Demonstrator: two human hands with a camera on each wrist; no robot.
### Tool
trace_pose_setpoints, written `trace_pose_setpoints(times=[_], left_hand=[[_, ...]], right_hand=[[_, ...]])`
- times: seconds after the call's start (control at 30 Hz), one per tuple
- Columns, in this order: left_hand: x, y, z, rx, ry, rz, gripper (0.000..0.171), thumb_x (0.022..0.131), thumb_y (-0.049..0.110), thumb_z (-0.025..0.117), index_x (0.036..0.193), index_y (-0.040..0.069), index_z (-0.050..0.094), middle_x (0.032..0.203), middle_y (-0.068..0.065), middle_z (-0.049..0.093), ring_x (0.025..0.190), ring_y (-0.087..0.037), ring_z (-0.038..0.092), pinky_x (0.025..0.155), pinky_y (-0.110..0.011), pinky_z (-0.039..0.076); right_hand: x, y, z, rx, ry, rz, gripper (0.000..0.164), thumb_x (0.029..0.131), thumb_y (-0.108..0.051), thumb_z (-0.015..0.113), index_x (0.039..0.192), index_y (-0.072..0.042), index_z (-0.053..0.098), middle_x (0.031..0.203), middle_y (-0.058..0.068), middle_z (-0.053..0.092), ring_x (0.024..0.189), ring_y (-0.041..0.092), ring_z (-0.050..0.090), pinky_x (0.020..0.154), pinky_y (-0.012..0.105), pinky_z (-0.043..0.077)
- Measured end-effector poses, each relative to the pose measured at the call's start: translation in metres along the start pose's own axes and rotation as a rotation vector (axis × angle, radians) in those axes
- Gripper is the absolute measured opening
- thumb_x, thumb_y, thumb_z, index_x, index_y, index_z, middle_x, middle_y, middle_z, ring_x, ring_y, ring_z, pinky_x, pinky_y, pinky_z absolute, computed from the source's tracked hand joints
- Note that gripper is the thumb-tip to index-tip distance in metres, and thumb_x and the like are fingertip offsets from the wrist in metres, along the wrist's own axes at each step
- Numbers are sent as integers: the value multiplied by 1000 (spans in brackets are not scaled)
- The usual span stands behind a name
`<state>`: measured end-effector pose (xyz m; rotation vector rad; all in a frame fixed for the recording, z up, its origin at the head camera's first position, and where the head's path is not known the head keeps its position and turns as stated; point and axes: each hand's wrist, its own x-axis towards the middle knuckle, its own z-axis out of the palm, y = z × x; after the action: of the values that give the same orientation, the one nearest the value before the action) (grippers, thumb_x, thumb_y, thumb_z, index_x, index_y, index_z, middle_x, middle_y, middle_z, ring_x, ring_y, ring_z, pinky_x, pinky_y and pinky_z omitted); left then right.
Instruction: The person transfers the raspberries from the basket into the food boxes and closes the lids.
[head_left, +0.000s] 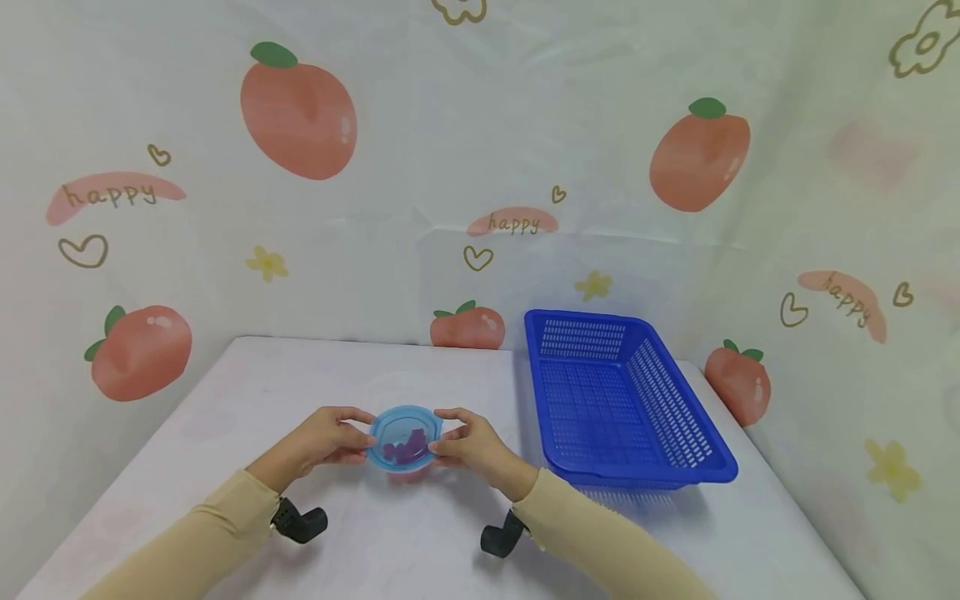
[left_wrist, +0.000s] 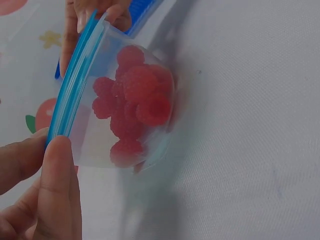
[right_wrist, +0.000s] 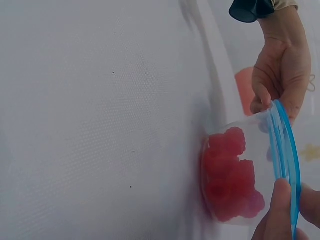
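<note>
A clear round food container (left_wrist: 90, 145) with a translucent blue lid (head_left: 406, 425) on top holds several red raspberries (left_wrist: 135, 90). It stands on the white tabletop; whether the lid sits tight all round, I cannot tell. On its left side my left hand (head_left: 324, 442) pinches the rim, with thumb and fingers at the lid's edge. Opposite, my right hand (head_left: 474, 446) grips the lidded rim from the right. Through the lid, the berries look purple in the head view.
To the right, a large blue plastic basket (head_left: 536, 392) with slotted walls rests on the table (head_left: 270, 375). Behind the table hangs a white cloth (head_left: 412, 108) printed with fruit, hearts and flowers. A black wrist camera (head_left: 300, 523) is strapped below each hand.
</note>
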<state>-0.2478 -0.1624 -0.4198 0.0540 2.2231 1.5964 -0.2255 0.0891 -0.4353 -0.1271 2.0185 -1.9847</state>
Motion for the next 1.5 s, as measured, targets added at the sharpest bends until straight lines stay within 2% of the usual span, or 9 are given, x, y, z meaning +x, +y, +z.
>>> trace_pose_setpoints(times=[0.33,0.57,0.67,0.83,1.07,1.3,1.5], left_hand=[[0,0,-1,8,-1,1,51,84,9,73,129,-7,53,83,-8,69,64,-14,67,66,-29,60],[1,1,0,8,12,-18,50,84,9,74,128,-5,54,84,-8,69,64,-14,67,67,-30,60],[2,1,0,10,7,-18,52,83,9,74,129,-6,53,85,-8,69,64,-14,67,67,-31,60],[2,0,-1,17,-2,-14,53,84,8,74,130,-6,52,85,-8,69,64,-13,67,67,-31,60],[1,2,0,15,-14,-8,53,84,7,74,130,-7,52,86,-8,69,65,-14,67,69,-34,60],[-1,3,0,13,3,-17,52,83,7,74,129,-6,53,85,-9,69,65,-13,67,70,-34,60],[0,3,-1,11,-10,-10,53,83,7,74,129,-7,52,82,-7,69,64,-13,66,69,-33,60]], right_hand=[[2,-1,5,-38,48,1,57,82,9,68,136,-1,50,79,5,52,61,10,61,71,35,60],[2,1,3,-52,43,-13,57,82,7,70,135,-1,51,80,5,53,65,10,61,74,37,60],[2,3,2,-52,38,-33,53,83,5,69,133,1,52,81,6,56,68,11,61,76,40,59],[5,3,4,-26,63,-49,39,91,-4,63,128,1,54,88,10,61,74,15,66,80,44,59],[9,3,8,14,123,10,32,94,-11,61,125,-5,56,89,6,55,72,14,64,65,30,59],[15,3,9,77,116,3,29,92,-3,60,120,2,57,84,3,53,67,12,59,58,20,53],[19,5,10,89,136,-9,29,90,2,61,118,7,56,77,0,54,63,10,53,57,19,48]])
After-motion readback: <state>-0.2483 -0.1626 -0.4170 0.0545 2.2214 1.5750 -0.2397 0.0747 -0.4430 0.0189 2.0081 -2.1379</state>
